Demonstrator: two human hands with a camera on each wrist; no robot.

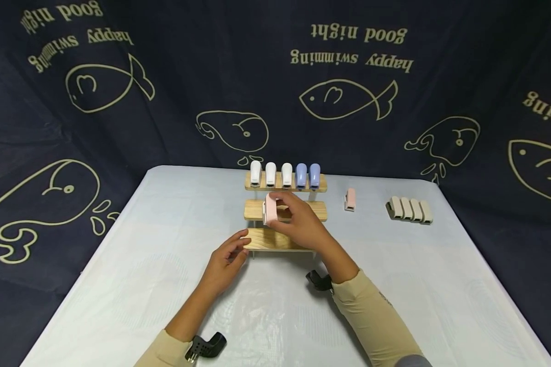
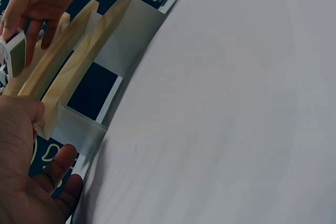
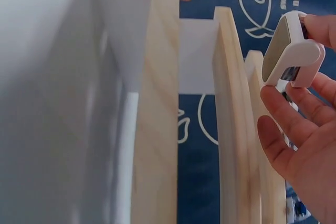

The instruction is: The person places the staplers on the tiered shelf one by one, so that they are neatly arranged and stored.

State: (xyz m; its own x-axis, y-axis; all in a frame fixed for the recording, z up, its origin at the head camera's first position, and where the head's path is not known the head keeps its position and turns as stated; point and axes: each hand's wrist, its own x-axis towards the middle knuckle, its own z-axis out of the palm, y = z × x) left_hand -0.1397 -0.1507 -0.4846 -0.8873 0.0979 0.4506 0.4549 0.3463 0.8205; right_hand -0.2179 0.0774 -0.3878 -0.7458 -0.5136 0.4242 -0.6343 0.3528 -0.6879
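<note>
My right hand (image 1: 300, 221) pinches a pink stapler (image 1: 270, 209) between thumb and fingers, above the middle step of a three-step wooden rack (image 1: 275, 239). The right wrist view shows the stapler's pale underside (image 3: 278, 53) turned toward the rack, fingertips along its side. My left hand (image 1: 225, 260) rests at the left end of the lowest step, fingers loosely bent. In the left wrist view, that hand (image 2: 21, 150) has a digit right at the step's end and other fingers spread below it. Along the top step stand white staplers (image 1: 270, 174) and two blue staplers (image 1: 314, 176).
Another pink stapler (image 1: 350, 199) lies on the table right of the rack. Farther right is a row of several beige staplers (image 1: 410, 210). A white cloth covers the table (image 1: 156, 285), and a dark printed curtain (image 1: 188, 66) hangs behind it.
</note>
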